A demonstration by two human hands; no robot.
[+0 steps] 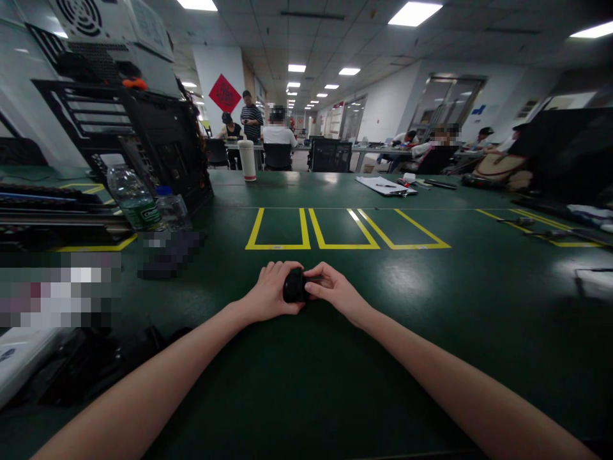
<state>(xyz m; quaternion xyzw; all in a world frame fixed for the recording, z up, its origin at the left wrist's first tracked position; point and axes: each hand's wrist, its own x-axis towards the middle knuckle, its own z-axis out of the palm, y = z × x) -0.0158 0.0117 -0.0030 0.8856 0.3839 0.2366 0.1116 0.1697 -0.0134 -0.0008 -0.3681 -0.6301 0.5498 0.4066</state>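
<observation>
A small, glossy, rounded black object (293, 287) is gripped in my left hand (271, 291), low over the green table in the middle of the view. My left fingers curl over its far side and the thumb lies along the near side. My right hand (335, 291) is closed in a pinch at the object's right side, its thumb tip touching or almost touching it. Something thin and dark shows between the right fingers; what it is cannot be made out. The object's exact kind is unclear, since fingers hide part of it.
Yellow tape outlines (278, 246) mark the green table (306, 396) beyond my hands. Plastic bottles (131, 198) and a black computer case (167, 140) stand left. A white cup (247, 160) and a clipboard (383, 186) lie farther back. Tools (550, 233) rest right. People sit behind.
</observation>
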